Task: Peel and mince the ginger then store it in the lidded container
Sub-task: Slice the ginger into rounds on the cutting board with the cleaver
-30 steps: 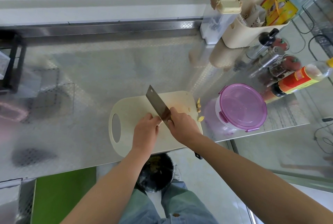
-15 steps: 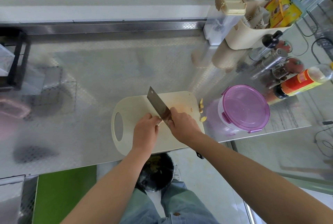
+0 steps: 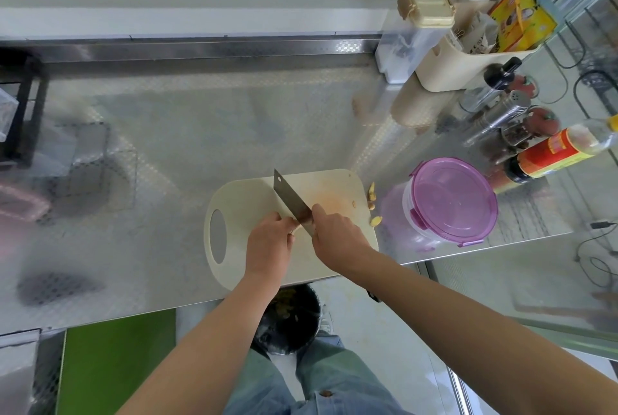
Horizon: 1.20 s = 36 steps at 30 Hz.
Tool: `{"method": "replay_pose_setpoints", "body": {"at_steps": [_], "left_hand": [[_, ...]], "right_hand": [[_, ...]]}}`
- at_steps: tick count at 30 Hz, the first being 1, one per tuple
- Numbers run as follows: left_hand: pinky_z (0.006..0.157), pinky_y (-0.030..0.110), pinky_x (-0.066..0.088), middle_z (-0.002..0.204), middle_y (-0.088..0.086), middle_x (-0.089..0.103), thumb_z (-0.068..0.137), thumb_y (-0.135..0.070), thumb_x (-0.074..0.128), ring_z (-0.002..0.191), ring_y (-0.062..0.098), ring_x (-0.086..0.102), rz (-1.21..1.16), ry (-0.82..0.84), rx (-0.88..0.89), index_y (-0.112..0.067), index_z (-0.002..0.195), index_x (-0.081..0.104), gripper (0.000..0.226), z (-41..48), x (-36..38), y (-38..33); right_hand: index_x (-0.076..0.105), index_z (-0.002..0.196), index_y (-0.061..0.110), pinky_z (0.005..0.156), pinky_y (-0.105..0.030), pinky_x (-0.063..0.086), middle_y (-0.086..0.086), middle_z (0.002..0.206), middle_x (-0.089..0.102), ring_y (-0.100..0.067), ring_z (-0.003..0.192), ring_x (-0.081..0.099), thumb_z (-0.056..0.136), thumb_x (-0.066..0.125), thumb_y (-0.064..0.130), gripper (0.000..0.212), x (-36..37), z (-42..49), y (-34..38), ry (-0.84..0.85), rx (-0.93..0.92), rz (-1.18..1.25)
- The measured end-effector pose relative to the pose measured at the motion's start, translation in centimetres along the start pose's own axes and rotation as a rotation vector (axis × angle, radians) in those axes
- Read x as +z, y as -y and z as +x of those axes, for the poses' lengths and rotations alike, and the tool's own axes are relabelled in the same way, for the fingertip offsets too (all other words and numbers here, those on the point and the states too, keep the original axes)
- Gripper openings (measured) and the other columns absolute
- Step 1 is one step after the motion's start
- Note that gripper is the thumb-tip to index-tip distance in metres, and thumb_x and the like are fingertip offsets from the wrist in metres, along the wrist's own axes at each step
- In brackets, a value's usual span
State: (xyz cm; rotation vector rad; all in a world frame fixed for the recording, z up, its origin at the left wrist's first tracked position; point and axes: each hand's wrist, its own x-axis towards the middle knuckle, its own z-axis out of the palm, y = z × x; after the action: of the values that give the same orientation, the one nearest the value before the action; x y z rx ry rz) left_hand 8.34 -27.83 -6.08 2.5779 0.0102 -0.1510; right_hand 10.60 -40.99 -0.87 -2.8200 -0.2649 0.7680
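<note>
Gripping the handle of the rectangular steel cleaver (image 3: 290, 195), the right hand (image 3: 337, 237) has its fingers wrapped closed, and the blade slants across the pale oval plastic cutting board (image 3: 240, 200). The left hand (image 3: 269, 242), fingers curled down, pins a tan ginger piece (image 3: 294, 230), mostly hidden, against the blade's left face. Off the board's right edge, loose ginger bits (image 3: 372, 196) lie on the steel counter (image 3: 167, 147), beside the closed round clear container with the purple lid (image 3: 449, 200). Since half a second ago, hands and cleaver keep the same pose; only the view has shifted slightly.
</note>
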Motion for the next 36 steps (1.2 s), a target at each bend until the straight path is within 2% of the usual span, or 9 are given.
{"method": "replay_pose_setpoints", "body": {"at_steps": [5,9,11,17,22,28,32,36], "left_hand": [[0.053,0.033,0.046,0.069,0.007,0.058,0.073,0.002,0.074,0.061,0.028,0.055,-0.023,-0.005,0.013,-0.021,0.092,0.075,0.03,0.0,-0.4,-0.2],[0.05,0.027,0.034,0.064,0.005,0.055,0.07,0.002,0.076,0.055,0.025,0.05,-0.013,-0.007,0.015,-0.019,0.084,0.075,0.026,0.1,-0.5,-0.2],[0.051,0.026,0.031,0.063,0.004,0.054,0.07,0.001,0.076,0.053,0.024,0.048,-0.02,-0.014,0.011,-0.02,0.082,0.074,0.024,0.2,-0.4,-0.1],[0.049,0.026,0.032,0.061,0.003,0.052,0.071,-0.002,0.076,0.051,0.024,0.048,-0.012,-0.009,-0.006,-0.017,0.073,0.071,0.016,0.3,-0.4,0.0],[0.05,0.034,0.045,0.065,0.004,0.054,0.074,-0.003,0.073,0.056,0.026,0.053,-0.022,0.005,-0.011,-0.017,0.078,0.072,0.015,0.3,-0.3,0.3],[0.051,0.029,0.04,0.066,0.004,0.055,0.077,-0.006,0.072,0.055,0.025,0.052,-0.014,0.013,0.008,-0.02,0.083,0.074,0.016,0.4,-0.4,0.3],[0.051,0.031,0.043,0.067,0.005,0.057,0.077,-0.006,0.073,0.058,0.026,0.054,-0.018,0.012,0.013,-0.019,0.082,0.073,0.013,0.4,-0.5,0.2],[0.054,0.032,0.043,0.069,0.004,0.06,0.075,-0.005,0.075,0.06,0.025,0.055,-0.051,0.008,-0.006,-0.016,0.081,0.069,0.015,0.3,-0.6,0.3]], "right_hand": [[0.034,0.106,0.017,0.055,-0.035,0.043,-0.003,0.073,0.047,-0.024,0.067,0.055,0.094,0.037,0.004,0.017,1.1,0.9,0.5,0.001,0.011,0.053],[0.029,0.097,0.018,0.05,-0.032,0.033,-0.001,0.068,0.043,-0.022,0.06,0.047,0.093,0.036,0.004,0.016,1.5,1.5,0.4,-0.01,0.003,0.079],[0.03,0.098,0.017,0.053,-0.035,0.036,-0.001,0.071,0.045,-0.026,0.064,0.05,0.094,0.036,0.005,0.014,1.8,1.8,0.5,-0.023,-0.008,0.087],[0.029,0.096,0.018,0.055,-0.037,0.04,-0.003,0.074,0.048,-0.028,0.067,0.052,0.097,0.036,0.009,0.012,2.3,1.6,0.1,-0.032,-0.01,0.11],[0.027,0.097,0.02,0.053,-0.034,0.036,-0.003,0.072,0.045,-0.024,0.065,0.049,0.097,0.036,0.01,0.014,1.3,1.0,-0.7,0.011,-0.035,0.105],[0.028,0.096,0.019,0.055,-0.036,0.036,-0.001,0.071,0.044,-0.027,0.066,0.05,0.096,0.035,0.005,0.016,2.1,1.0,-0.4,0.002,-0.03,0.107],[0.032,0.098,0.015,0.061,-0.043,0.046,-0.003,0.073,0.046,-0.031,0.07,0.054,0.095,0.036,0.006,0.01,2.2,2.2,0.3,-0.01,-0.029,0.105],[0.032,0.098,0.014,0.059,-0.042,0.046,-0.005,0.075,0.049,-0.032,0.07,0.055,0.097,0.038,0.008,0.009,2.0,3.0,0.5,-0.026,-0.026,0.122]]}}
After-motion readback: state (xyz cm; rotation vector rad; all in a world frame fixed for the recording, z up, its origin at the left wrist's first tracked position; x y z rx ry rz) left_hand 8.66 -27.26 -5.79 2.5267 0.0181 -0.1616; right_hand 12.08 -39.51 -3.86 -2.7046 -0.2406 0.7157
